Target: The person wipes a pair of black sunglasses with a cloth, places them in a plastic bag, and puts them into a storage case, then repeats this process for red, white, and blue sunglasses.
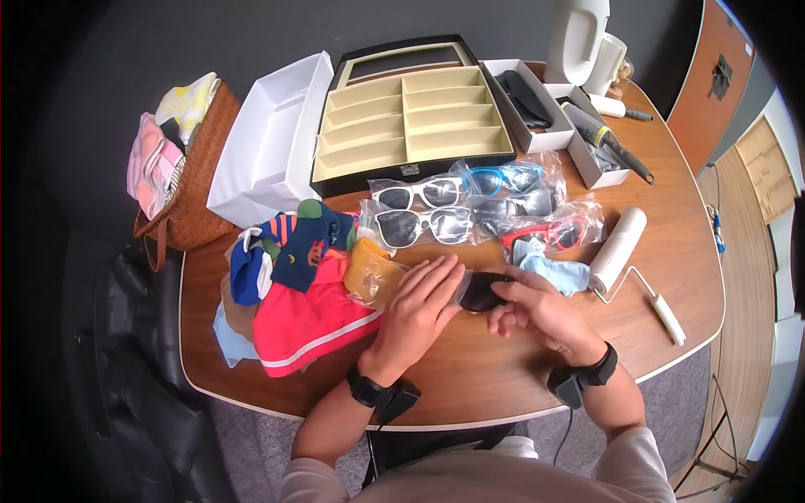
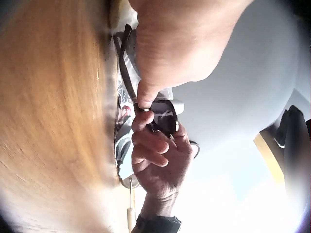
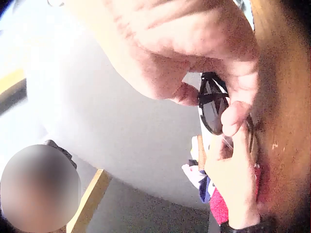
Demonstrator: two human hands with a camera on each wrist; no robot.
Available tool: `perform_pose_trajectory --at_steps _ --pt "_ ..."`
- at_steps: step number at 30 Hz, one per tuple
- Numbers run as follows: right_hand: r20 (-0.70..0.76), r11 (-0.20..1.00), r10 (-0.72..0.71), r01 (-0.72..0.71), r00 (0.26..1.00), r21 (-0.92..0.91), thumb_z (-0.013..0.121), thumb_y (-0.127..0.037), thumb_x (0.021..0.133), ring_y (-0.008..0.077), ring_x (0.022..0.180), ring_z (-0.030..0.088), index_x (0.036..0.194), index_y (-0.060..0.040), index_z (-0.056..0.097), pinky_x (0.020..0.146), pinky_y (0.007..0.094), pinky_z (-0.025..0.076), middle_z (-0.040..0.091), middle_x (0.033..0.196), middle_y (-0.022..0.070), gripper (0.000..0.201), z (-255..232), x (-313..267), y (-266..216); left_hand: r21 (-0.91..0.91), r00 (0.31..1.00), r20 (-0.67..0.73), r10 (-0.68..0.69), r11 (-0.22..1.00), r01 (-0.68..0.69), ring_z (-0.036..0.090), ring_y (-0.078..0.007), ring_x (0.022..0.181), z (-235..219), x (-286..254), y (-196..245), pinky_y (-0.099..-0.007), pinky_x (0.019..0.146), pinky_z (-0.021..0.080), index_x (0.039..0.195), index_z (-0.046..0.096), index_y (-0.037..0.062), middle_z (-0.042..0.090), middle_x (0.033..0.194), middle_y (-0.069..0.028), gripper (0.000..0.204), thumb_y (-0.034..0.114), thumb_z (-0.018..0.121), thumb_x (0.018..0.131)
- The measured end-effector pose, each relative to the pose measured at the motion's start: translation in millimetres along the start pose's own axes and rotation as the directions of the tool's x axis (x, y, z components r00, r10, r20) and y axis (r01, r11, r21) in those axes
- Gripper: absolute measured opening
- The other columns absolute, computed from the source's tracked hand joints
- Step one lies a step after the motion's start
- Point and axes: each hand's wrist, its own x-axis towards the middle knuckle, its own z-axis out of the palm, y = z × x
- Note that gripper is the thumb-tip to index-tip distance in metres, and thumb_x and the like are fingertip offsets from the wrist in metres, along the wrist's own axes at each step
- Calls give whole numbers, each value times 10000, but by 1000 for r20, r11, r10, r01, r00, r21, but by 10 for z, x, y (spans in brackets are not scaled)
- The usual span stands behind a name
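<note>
Both hands hold a pair of black sunglasses (image 1: 480, 292) low over the front of the table. My left hand (image 1: 419, 303) pinches the frame from the left, its fingers lying over one side in the head view. On the other side my right hand (image 1: 541, 308) grips the frame between thumb and fingers. In the left wrist view a dark temple arm (image 2: 127, 65) sticks out past the left hand, and a dark lens (image 2: 165, 115) shows between the hands. The right wrist view shows the sunglasses (image 3: 214, 109) partly covered by the right hand's fingers.
Bagged white sunglasses (image 1: 423, 226), blue ones (image 1: 503, 178) and red ones (image 1: 549, 233) lie beyond the hands. Behind stands a display case (image 1: 411, 159) with cream compartments. Folded clothes (image 1: 310, 323) are at left; a lint roller (image 1: 619, 249) and light-blue cloth (image 1: 553, 270) at right.
</note>
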Motion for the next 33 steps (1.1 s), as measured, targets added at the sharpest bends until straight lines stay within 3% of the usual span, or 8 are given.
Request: perform_pose_trajectory --at_steps 9,13,19,21,23,27,28,33 --pt "212 976 145 -105 966 -189 558 -166 982 131 703 632 1232 52 529 577 220 484 677 943 130 333 -132 -3 -21 0 973 -58 222 975 -222 576 -299 1191 -74 21 116 -446 1013 459 1152 661 22 625 1259 -118 496 27 769 667" --pt "180 976 -14 53 983 -209 596 -129 966 162 778 672 1217 42 547 659 237 529 686 976 125 307 -82 -3 -7 21 977 -35 210 978 -210 543 -335 1227 -142 46 203 -469 1019 448 1090 689 37 576 1333 -123 448 108 812 665" --pt "-82 934 -337 344 938 95 593 -18 934 197 862 697 1283 48 488 706 251 555 692 1008 138 371 -193 105 4 -220 945 -328 -12 973 -64 573 -321 1114 -118 -160 115 -422 951 471 1109 663 66 588 1230 -173 466 125 846 684" --pt "-84 922 -351 360 933 142 585 -5 931 198 841 701 1274 32 498 682 244 552 696 1011 141 355 -281 156 39 -647 961 -173 -218 761 57 574 -282 1078 -39 -158 -20 -395 927 471 1251 542 36 553 1253 -182 532 242 768 815" --pt "-12 932 -333 331 943 146 583 -8 935 195 826 702 1264 20 509 664 237 546 699 1009 137 339 -332 171 64 -960 913 129 -387 182 213 562 -277 1116 -9 -38 -78 -398 956 456 1322 467 14 525 1301 -181 608 342 715 876" --pt "-70 981 -180 174 981 -82 666 -2 886 185 738 702 1023 -28 578 575 235 524 695 869 91 165 -170 175 142 -943 916 186 -354 -328 64 500 -276 1263 121 -33 -232 -407 1029 424 1351 409 -21 510 1350 -143 596 344 640 941" --pt "-90 982 -188 188 978 -13 740 -46 847 103 638 628 873 -46 575 531 218 463 655 758 34 167 -68 171 165 -934 919 223 -326 -342 106 493 -267 1282 12 37 -174 -424 1059 415 1366 429 15 487 1398 -158 459 226 576 986" --pt "-110 675 -541 352 834 -649 821 -184 803 25 619 410 771 -28 580 516 222 369 548 658 -36 289 -91 283 476 -949 847 287 -447 -255 187 529 -241 1253 43 0 -186 -404 1069 438 1331 478 25 534 1368 -154 344 36 514 989"
